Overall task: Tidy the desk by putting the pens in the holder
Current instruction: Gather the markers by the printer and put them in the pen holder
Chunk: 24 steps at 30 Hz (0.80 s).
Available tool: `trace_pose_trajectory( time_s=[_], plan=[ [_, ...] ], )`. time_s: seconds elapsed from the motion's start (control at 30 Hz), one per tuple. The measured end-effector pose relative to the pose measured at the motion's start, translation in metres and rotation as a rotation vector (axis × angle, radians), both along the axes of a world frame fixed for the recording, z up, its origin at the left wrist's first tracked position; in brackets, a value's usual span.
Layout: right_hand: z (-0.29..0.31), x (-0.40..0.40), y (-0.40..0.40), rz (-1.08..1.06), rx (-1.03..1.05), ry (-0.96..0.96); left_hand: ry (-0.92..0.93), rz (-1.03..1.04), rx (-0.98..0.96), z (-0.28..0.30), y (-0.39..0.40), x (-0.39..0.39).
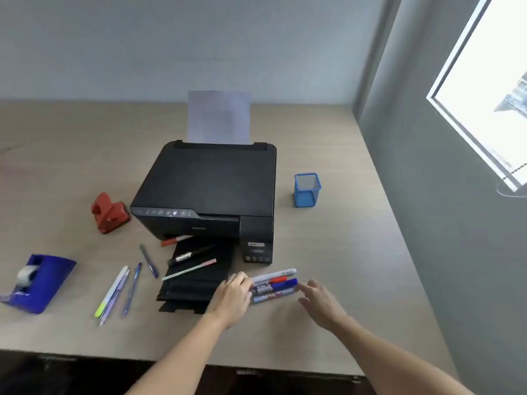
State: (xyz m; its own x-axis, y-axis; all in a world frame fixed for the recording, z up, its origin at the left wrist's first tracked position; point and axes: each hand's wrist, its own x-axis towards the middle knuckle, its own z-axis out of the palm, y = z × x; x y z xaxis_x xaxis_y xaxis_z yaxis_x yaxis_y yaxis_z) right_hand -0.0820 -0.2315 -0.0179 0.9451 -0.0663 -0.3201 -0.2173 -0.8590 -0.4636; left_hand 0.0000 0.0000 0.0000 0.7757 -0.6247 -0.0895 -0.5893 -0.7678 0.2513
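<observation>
A blue mesh pen holder (307,190) stands right of the printer and looks empty. Several markers (275,285) lie bunched on the desk in front of the printer. My left hand (232,297) rests its fingertips against their left ends. My right hand (320,303) hovers open just right of them, not touching. More pens (119,290) lie loose to the left. A black marker (189,255) and a pale pen (189,269) lie on the printer's output tray; a red marker (175,240) lies at its edge.
A black printer (211,189) with paper fills the desk's middle, its tray (194,286) extended toward me. A red hole punch (109,213) and a blue tape dispenser (40,282) sit on the left. A wall with a window runs along the right.
</observation>
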Motion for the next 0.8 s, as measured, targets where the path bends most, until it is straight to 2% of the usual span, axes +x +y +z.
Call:
trace_pose_trajectory(
  time_s=[0.07, 0.3, 0.4, 0.53, 0.63, 0.7, 0.8],
  plan=[
    [-0.005, 0.003, 0.007, 0.036, -0.031, 0.022, 0.073, 0.016, 0.053, -0.009, -0.008, 0.0],
    [-0.018, 0.009, 0.007, 0.02, -0.125, 0.037, 0.117, 0.021, 0.229, -0.033, -0.023, 0.004],
    [-0.019, 0.016, 0.003, 0.03, -0.165, 0.042, 0.19, 0.007, 0.23, -0.038, -0.026, 0.001],
    [-0.024, 0.015, -0.015, 0.079, -0.171, 0.038, 0.298, 0.012, 0.27, -0.028, -0.029, 0.0],
    [-0.023, 0.0, -0.051, 0.099, -0.157, -0.021, 0.425, 0.027, 0.216, 0.004, -0.035, 0.003],
    [-0.015, -0.005, -0.08, -0.021, -0.146, -0.091, 0.443, 0.044, 0.107, 0.04, -0.045, 0.015],
    [0.008, 0.009, -0.12, -0.434, -0.074, -0.286, 0.33, 0.04, -0.142, 0.106, -0.082, 0.052]
  ],
)
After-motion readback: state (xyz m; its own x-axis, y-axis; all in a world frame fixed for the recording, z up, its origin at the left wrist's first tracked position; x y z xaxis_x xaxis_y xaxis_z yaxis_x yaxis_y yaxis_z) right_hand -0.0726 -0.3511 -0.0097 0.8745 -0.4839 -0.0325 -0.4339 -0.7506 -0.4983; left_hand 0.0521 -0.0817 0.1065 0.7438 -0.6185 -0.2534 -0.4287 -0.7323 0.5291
